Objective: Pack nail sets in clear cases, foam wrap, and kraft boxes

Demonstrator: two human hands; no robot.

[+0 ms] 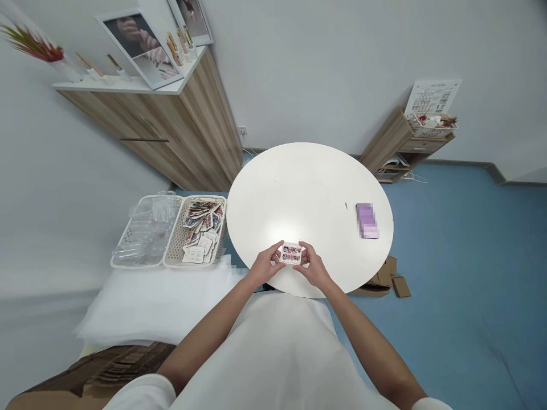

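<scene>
A small white pack of press-on nails (291,253), with two rows of pinkish-red and dark nails facing up, is held above the near edge of the round white table (307,182). My left hand (265,265) pinches its left side between thumb and fingers. On the opposite edge, my right hand (315,267) grips it the same way. Some of the curled fingers are partly hidden behind the pack.
To the left stand a white basket (171,257) of printed cards (200,230) and another holding clear plastic packaging (149,228). White sheets (158,302) lie below them. A blurred purple rectangular item (367,221) rests on the table's right. Cardboard pieces (387,273) are on the floor.
</scene>
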